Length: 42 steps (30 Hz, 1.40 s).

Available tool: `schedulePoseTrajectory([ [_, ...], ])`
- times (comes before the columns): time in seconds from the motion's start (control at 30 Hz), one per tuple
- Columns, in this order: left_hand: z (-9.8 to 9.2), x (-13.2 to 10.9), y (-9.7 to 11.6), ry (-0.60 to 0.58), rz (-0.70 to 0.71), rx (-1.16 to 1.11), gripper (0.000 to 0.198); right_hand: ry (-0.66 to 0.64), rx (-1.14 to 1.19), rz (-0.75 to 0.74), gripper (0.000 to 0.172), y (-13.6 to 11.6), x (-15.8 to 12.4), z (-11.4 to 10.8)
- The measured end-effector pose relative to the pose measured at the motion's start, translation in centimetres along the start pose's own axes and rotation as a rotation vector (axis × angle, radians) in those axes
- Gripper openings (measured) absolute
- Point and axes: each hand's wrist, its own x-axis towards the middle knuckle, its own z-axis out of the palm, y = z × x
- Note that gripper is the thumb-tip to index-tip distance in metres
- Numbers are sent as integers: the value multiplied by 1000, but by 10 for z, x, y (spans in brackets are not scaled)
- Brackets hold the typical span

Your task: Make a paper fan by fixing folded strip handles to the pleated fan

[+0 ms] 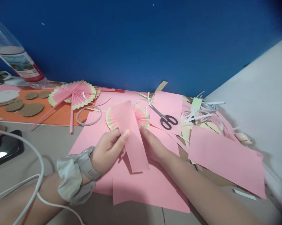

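A folded pink paper strip [137, 150] is tilted up in front of me, its upper end bent over. My left hand [110, 147] is closed on its left edge, thumb on the front. At the right edge is my right hand [153, 145], its fingers partly hidden behind the paper; whether it grips is unclear. Behind the strip shows a pleated paper fan [142, 117], pink with a yellow-green rim, its middle covered. Large pink paper sheets [152, 193] lie beneath my hands. Black-handled scissors [166, 121] rest on pink paper to the right.
Left, another pleated fan [78, 93] with pink strips lies on orange paper [58, 117] near brown cardboard discs [31, 110]. A plastic bottle [21, 61] stands behind; a black phone [8, 148] and white cable [41, 168] are nearer. Paper scraps [201, 115] pile right, before a blue wall [141, 47].
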Motion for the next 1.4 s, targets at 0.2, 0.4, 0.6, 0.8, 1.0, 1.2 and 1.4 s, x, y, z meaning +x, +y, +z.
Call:
schedulePoseTrajectory([
  [0.2, -1, -1, -1, -136, -10, 58, 38, -103, 7, -74, 47, -2, -3, -2],
  [0.4, -1, 2, 1, -163, -22, 53, 37, -49, -91, -72, 43, -4, -4, 0],
  [0.6, -1, 1, -4, -127, -27, 12, 37, -12, -106, -42, 39, -4, -3, 3],
  [0.8, -1, 1, -3, -81, 6, -13, 39, -7, -77, -31, 34, -3, -2, 4],
  [1.0, -1, 5, 6, -169, 7, -109, 29, -32, -17, -112, 43, 5, -3, 2],
  [1.2, -2, 4, 10, -414, -74, -214, 27, 70, -140, -254, 44, -2, -6, 1],
  [1.4, -1, 4, 8, -447, -120, -315, 30, 74, -118, -147, 24, 0, -6, 4],
])
